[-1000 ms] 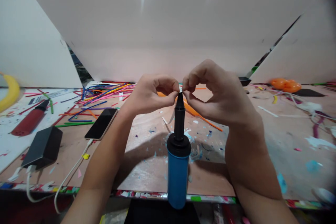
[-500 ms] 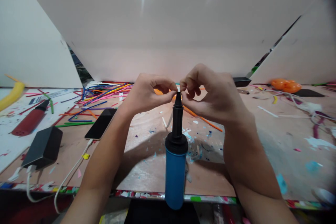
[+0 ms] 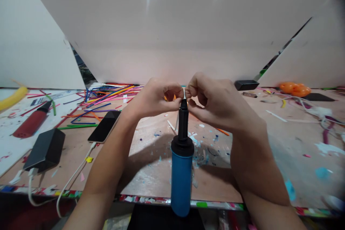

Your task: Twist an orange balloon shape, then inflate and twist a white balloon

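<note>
A blue hand pump (image 3: pixel 181 183) with a black neck and pointed nozzle stands upright at the table's front edge. My left hand (image 3: pixel 164 95) is at the left of the nozzle tip, thumb and fingers pinched together. Opposite it, my right hand (image 3: pixel 212 99) has its fingers curled and its thumb against the nozzle's right side. Something small and pale shows between the fingertips at the tip, too small to make out. Behind the hands lies an orange strip (image 3: pixel 223 132), mostly covered by them.
Loose coloured balloons (image 3: pixel 107 97), a black phone (image 3: pixel 105 126), a dark box (image 3: pixel 45 150) with a white cable and a red pump (image 3: pixel 31 123) lie left. Right are an orange inflated balloon (image 3: pixel 294 88) and a black case (image 3: pixel 246 85). White panels (image 3: pixel 167 28) stand behind.
Both hands have moved slightly down around the nozzle, and the right fingers are more curled. Less of the orange strip shows behind them. The view has shifted a little.
</note>
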`<state>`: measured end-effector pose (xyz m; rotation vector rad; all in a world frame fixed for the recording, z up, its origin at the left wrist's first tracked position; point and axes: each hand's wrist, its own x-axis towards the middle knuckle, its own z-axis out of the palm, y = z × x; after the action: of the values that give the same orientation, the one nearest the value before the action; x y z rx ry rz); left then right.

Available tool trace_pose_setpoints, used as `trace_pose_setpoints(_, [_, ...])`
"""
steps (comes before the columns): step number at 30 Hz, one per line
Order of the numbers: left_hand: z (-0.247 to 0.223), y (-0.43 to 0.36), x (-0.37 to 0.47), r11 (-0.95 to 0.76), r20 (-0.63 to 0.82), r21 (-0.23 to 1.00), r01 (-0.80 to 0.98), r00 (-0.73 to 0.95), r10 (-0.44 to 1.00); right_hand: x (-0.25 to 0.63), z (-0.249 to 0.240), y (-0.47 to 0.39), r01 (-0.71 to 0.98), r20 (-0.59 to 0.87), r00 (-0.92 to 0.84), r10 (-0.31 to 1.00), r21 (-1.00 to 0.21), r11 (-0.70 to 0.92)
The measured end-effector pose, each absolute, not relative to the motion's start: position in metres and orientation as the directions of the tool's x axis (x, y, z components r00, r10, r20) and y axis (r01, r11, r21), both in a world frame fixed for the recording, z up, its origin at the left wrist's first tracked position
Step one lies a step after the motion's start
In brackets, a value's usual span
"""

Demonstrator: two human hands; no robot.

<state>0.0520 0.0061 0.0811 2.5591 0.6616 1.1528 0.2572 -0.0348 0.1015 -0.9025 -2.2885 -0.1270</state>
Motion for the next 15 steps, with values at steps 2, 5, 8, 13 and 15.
trace_pose_setpoints(2, [0.081, 0.006, 0.052, -0.852, 0.615, 0.424, 0.307, 0.594, 0.52, 0.257, 0.102, -0.035, 0.653, 0.602, -0.554, 0.575, -0.116, 0.749])
trace_pose_setpoints(5, [0.082, 0.005, 0.051, -0.828, 0.558, 0.459, 0.324, 0.62, 0.552, 0.256, 0.101, -0.035, 0.683, 0.578, -0.566, 0.587, -0.07, 0.727])
trace_pose_setpoints(8, [0.085, 0.003, 0.05, -0.816, 0.518, 0.486, 0.313, 0.649, 0.557, 0.256, 0.1, -0.036, 0.7, 0.555, -0.578, 0.598, -0.04, 0.713])
trace_pose_setpoints(13, [0.083, 0.009, 0.051, -0.754, 0.474, 0.592, 0.284, 0.634, 0.611, 0.254, 0.099, -0.036, 0.735, 0.497, -0.572, 0.652, -0.043, 0.677])
trace_pose_setpoints(15, [0.078, 0.017, 0.052, -0.648, 0.399, 0.731, 0.214, 0.636, 0.661, 0.252, 0.098, -0.033, 0.743, 0.48, -0.558, 0.677, -0.075, 0.665])
